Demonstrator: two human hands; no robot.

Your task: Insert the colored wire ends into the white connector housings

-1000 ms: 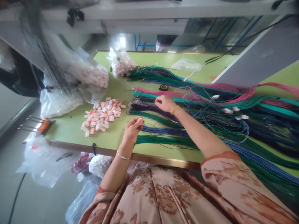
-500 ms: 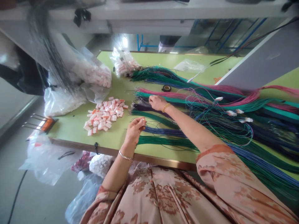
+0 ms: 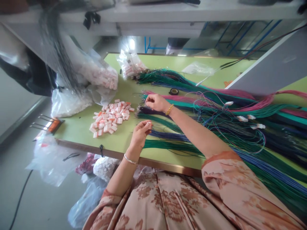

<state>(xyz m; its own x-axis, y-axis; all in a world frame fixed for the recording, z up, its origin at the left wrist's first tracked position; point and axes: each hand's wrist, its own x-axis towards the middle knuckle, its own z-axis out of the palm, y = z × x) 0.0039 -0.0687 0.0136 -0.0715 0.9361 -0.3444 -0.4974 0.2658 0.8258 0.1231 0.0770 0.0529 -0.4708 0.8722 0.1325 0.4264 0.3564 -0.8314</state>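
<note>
My left hand is near the table's front edge, its fingers pinched round a small white and orange connector. My right hand hangs over the left ends of the wire bundles, fingers closed together; what they hold, if anything, is too small to tell. Beneath it run teal wires and pink wires. Green wires and blue wires lie right of my left hand. A loose pile of connectors sits to the left on the green table.
Plastic bags of connectors stand at the back left, beside a larger white bag. A black tape roll lies behind my right hand. An orange pronged fixture sits at the left edge. A grey panel slants at right.
My right hand has moved left along the wires towards their ends. My left hand keeps the connector in nearly the same place. The whole view has shifted slightly.
</note>
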